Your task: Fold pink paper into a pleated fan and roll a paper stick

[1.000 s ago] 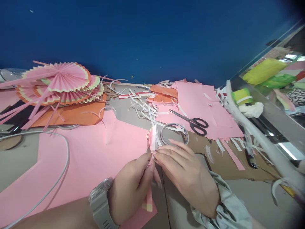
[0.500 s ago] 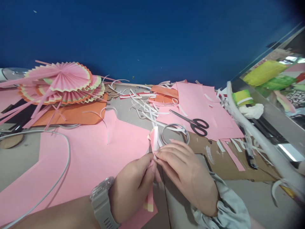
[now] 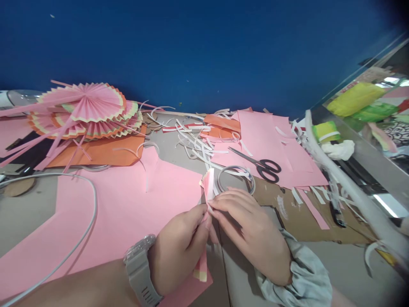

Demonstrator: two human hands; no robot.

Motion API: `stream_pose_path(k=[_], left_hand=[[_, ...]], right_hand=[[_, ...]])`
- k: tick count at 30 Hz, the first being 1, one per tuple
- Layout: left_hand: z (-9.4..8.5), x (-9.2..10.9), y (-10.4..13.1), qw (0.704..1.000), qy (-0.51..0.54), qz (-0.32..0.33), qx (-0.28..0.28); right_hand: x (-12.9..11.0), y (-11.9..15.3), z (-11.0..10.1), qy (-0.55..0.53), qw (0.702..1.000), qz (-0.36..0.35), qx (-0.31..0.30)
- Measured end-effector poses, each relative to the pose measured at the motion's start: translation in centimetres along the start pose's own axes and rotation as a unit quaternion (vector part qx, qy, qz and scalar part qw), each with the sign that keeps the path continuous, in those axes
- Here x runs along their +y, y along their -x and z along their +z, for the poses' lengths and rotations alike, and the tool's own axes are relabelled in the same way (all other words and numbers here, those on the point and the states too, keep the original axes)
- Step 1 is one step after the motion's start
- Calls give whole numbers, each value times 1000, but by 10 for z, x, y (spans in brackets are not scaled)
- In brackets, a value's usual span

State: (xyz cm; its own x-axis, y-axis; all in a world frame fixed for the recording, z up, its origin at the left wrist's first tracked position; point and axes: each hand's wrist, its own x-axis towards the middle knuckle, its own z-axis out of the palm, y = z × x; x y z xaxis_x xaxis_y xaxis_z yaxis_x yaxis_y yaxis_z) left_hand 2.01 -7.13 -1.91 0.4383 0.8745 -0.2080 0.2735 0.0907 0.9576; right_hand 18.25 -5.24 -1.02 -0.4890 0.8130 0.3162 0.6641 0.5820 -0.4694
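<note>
A narrow bundle of pleated pink paper (image 3: 208, 184) with pale yellow edges stands upright between my hands, its top pleats slightly fanned and its lower end showing below my fingers. My left hand (image 3: 182, 247), with a grey watch on the wrist, is closed round the middle of the bundle. Thumb and fingers of my right hand (image 3: 252, 232) pinch a white strip or edge of it at the same spot. What lies under the fingertips is hidden. Large pink paper (image 3: 121, 213) lies beneath and to the left.
Pleated pink rosettes (image 3: 92, 106) lie at the back left on orange paper (image 3: 105, 151). Black scissors (image 3: 268, 168) and a grey tape ring (image 3: 220, 181) lie beyond my right hand. White paper strips (image 3: 194, 145) are scattered at the back. A white cable (image 3: 94, 204) curves at left.
The view has shifted slightly. My hands stay together at the pleated paper, with only a small movement of the fingers and the right wrist.
</note>
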Motion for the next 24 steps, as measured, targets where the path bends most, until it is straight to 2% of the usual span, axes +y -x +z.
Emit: stream_pose_path(k=[15,21,24], left_hand=[[-1,-2,2,1000,5,-8,-20],[-2,-2,1,999,-24,24,-3],[-3,1,1,999,-15,33,-28]], right_hand=[[-2,2,2,-51,997,50,0],[-4,3,-1,-139,983,117,-23],[-4,2,-1,-149,976,157,-32]])
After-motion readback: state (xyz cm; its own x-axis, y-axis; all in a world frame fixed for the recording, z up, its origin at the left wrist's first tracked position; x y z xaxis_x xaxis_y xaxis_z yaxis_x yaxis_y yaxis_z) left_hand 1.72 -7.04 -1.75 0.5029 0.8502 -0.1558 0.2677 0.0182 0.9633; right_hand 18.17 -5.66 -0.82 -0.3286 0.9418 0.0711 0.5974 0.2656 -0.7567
